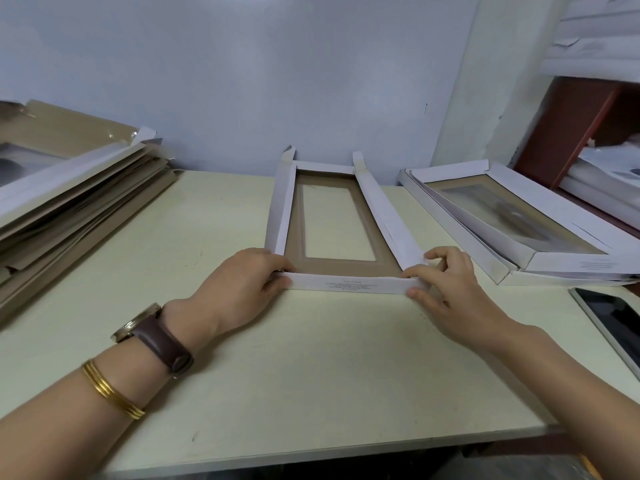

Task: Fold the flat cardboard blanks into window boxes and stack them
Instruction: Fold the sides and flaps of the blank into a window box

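One window box (334, 263) in work, centre of the surface (311, 368), long axis running away from you, brown inside face up, clear window in the middle. Four white walls on it:
- left long wall (278, 209) and right long wall (388, 216) both raised, right one leaning outward
- far short wall (323, 167) up, with two loose corner tabs sticking above it
- near short wall (349, 284), printed text on it, folded toward you

Your left hand (242, 282) is at the near-left corner, fingers (277, 282) curled onto the end of the near wall where it meets the left wall. Your right hand (446, 289) is at the near-right corner: thumb and forefinger pinch the joint of the near and right walls, the other fingers curled behind. Both hands have hold of the box.

Blanks (79, 202): one untidy pile at the left edge of the surface, well apart from the box. Too many layers to count.

Finished boxes (519, 220): one stack on the right, window side up, at least two visible. Exact count unclear.

One dark-screened tablet (613, 320) lies near the right edge, just beside that stack. One brown-strapped watch (152, 336) and thin gold bangles (107, 389) on your left wrist.
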Demonstrator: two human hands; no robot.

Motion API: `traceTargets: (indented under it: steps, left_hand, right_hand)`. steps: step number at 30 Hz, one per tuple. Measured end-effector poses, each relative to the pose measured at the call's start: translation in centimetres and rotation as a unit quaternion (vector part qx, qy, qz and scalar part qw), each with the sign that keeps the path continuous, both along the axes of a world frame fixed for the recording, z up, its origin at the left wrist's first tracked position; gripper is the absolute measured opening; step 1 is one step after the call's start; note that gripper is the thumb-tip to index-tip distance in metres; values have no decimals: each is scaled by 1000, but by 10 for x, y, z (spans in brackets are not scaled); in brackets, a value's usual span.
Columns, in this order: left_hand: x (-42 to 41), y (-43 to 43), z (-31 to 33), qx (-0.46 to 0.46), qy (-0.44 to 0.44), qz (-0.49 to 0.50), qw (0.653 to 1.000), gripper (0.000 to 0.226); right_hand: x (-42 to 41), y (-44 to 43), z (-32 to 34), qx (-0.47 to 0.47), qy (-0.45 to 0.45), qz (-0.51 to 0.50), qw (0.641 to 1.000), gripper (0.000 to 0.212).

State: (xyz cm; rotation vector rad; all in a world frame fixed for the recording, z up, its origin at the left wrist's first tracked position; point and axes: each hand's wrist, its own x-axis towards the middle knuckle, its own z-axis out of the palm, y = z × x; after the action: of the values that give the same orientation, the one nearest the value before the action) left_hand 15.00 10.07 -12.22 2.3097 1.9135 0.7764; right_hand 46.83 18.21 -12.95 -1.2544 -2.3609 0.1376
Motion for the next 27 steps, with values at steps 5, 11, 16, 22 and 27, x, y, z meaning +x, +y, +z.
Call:
traceTargets:
  steps: [5,11,16,22,27]
  left_hand:
    - [2,-4,-2,21,14,22,999,16]
    - [6,-1,-4,83,96,19,992,13]
    - [11,1,-4,81,137,6,987,20]
    - [31,9,3,22,182,-19,983,30]
    - [57,19,6,-15,155,-35,987,22]
  right_hand:
    - [-8,-2,3,53,-41,20,998,10]
    - [-18,-1,9,49,-97,45,993,29]
    - [-20,3,9,31,-114,40,992,25]
    - [-19,10,9,23,-111,45,993,40]
    - [-18,10,14,-9,-90,34,995,16]
